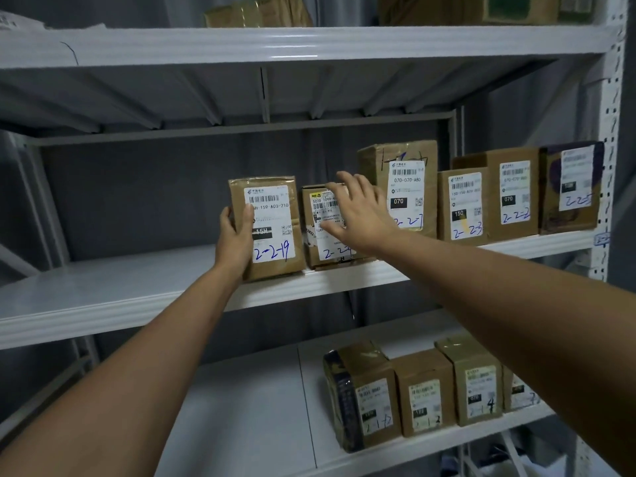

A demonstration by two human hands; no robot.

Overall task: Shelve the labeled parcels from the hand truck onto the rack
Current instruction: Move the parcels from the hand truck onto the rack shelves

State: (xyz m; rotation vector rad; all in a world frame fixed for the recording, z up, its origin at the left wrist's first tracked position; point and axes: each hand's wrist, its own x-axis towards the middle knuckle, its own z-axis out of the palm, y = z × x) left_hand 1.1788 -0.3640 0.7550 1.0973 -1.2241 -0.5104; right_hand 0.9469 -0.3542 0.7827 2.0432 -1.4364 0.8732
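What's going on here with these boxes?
A person is shelving parcels on a white rack. The left hand grips the parcel marked 2-2-19, upright at the middle shelf's front edge. The right hand, fingers spread, reaches over the neighbouring small box. More labelled parcels line that shelf and the one below.

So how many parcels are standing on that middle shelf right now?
6. From left: the one held by the left hand, marked 2-2-19; a small box behind the right hand; then four. More may hide behind.
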